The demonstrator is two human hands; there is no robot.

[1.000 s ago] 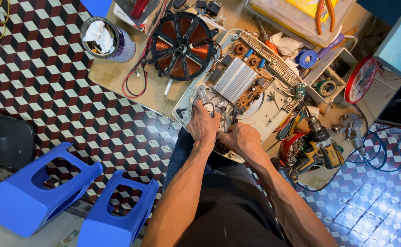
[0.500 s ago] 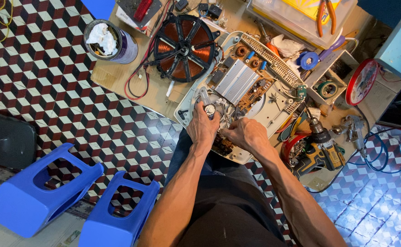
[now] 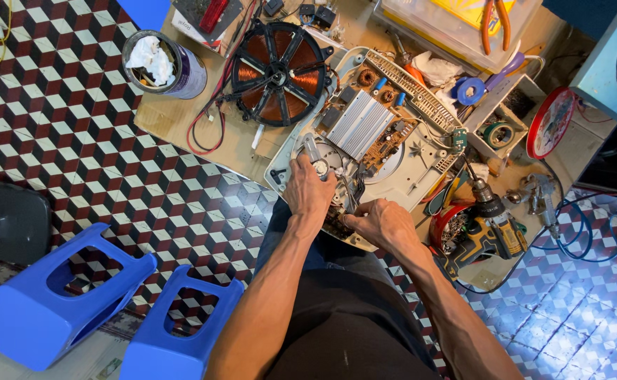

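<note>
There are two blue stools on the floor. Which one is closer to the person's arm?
The right-hand blue stool, lying beside the left forearm. The other blue stool lies farther left, toward the picture's edge.

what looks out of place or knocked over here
Two blue stools lie tipped on their sides on the tiled floor. The copper coil sits outside the opened cooker casing, joined only by wires. Left hand and right hand work inside it.

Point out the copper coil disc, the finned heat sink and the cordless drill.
Copper coil disc (image 3: 274,73), head view, on its central hub.
Finned heat sink (image 3: 357,124), head view, mid fins.
Cordless drill (image 3: 493,219), head view, on its body.
</note>
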